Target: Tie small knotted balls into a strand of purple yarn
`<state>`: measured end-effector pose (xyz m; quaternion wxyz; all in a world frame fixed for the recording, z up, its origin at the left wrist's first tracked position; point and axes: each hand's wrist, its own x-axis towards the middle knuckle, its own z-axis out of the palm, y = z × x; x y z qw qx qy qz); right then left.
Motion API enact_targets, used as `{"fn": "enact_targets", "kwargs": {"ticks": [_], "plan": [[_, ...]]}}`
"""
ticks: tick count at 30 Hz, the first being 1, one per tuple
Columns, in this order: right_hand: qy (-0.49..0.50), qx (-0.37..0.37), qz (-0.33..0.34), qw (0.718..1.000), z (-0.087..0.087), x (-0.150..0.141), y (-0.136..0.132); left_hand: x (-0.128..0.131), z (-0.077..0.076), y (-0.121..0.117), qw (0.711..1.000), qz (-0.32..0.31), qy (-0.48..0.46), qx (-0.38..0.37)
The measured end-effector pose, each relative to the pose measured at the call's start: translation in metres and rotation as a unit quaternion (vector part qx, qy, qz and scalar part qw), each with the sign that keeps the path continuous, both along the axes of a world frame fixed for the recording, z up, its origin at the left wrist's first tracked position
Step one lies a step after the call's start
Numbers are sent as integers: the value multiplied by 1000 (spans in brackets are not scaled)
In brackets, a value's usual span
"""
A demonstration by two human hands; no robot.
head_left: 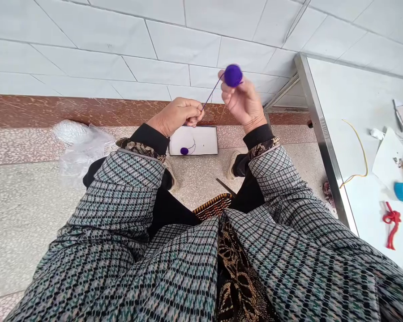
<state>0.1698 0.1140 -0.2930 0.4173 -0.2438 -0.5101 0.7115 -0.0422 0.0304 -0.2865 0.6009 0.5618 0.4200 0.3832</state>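
Observation:
My right hand [243,102] is raised in front of the white tiled wall, its fingertips closed on a small purple yarn ball [233,75]. A purple strand [211,95] runs taut from the ball down to my left hand [176,116], whose fingers pinch the strand's other end. Both forearms wear checked sleeves with black cuffs. Below my hands, on the floor, lies a white board [201,141] with a second small purple ball [184,151] and a thin line on it.
A crumpled clear plastic bag [80,143] lies on the floor at left. A white table with a metal edge [322,129] stands at right, holding yellow cord, a red ribbon [391,223], a blue cap and paper scraps. A woven basket rim [213,205] shows between my knees.

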Motion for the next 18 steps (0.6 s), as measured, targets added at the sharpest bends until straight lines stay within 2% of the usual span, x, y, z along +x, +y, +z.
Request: {"fn": "enact_targets", "kwargs": {"ticks": [2, 6, 10, 13, 15, 18], "plan": [[47, -5, -53, 998, -1, 0, 6, 5, -1, -2, 1000, -9, 13, -8], [165, 16, -51, 985, 4, 3, 10, 10, 0, -4, 999, 20, 8, -33], [145, 39, -137, 979, 16, 18, 17, 9, -4, 0, 991, 103, -42, -68], [142, 49, -169, 974, 17, 33, 30, 2, -15, 6, 990, 134, -27, -44], [188, 31, -209, 959, 15, 40, 38, -7, -26, 11, 993, 115, 6, -20], [215, 8, -310, 926, 13, 45, 43, -25, -46, 20, 994, 74, 75, -8]]}}
